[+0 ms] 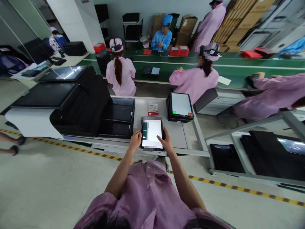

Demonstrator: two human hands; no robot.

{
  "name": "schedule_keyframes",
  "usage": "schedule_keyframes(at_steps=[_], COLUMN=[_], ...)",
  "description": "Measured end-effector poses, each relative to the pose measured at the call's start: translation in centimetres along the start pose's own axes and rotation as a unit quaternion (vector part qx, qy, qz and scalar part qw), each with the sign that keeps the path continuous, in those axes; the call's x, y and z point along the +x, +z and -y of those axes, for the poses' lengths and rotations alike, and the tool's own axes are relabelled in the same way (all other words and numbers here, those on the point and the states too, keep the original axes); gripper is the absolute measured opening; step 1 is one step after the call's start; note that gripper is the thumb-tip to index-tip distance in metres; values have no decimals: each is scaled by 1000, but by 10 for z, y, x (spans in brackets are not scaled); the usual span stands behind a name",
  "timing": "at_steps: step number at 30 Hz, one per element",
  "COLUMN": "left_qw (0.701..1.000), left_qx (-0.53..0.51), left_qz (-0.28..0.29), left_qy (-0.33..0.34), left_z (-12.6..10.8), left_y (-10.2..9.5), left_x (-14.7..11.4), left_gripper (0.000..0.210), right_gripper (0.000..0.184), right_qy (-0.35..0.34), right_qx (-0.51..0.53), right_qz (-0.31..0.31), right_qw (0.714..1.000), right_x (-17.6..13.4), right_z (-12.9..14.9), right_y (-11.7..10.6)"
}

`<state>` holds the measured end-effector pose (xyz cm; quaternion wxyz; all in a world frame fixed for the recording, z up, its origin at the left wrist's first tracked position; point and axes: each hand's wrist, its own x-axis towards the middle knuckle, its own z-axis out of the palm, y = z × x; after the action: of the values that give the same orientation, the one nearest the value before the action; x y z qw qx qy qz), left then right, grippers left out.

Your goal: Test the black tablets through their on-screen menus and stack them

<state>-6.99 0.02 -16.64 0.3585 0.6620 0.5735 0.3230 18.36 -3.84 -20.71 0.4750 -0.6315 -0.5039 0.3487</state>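
A tablet (pixel 152 135) with a lit, mostly white screen and a dark frame is at the near edge of the cart, directly in front of me. My left hand (pixel 136 140) is closed on its left edge, the fingers curled. On the opposite side, my right hand (pixel 166 141) grips the right edge, its thumb lying over the screen. Past the tablet lies a small red-and-white packet (pixel 153 109). To the right, another tablet (pixel 181 103) with a white screen and green and red corner patches tops a stack of dark devices.
Stacked black trays (pixel 81 108) fill the cart's left side. Co-workers in pink sit along a green conveyor bench (pixel 152 65) beyond; one in blue (pixel 162 36) faces me. A rack (pixel 238 156) with dark panels stands at right. Yellow-black tape (pixel 95 155) crosses the floor.
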Motion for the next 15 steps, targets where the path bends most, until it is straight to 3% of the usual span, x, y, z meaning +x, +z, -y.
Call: schedule_keyframes(at_steps=[15], left_qw=[1000], left_qx=[-5], left_qz=[-8], left_qy=[-9], left_z=[-1], left_y=[1], left_x=[0], left_gripper=[30], right_gripper=[106], right_qy=[-2], right_qx=[-47], right_qz=[8], right_qw=[999], right_x=[-4], right_z=[6], right_y=[3])
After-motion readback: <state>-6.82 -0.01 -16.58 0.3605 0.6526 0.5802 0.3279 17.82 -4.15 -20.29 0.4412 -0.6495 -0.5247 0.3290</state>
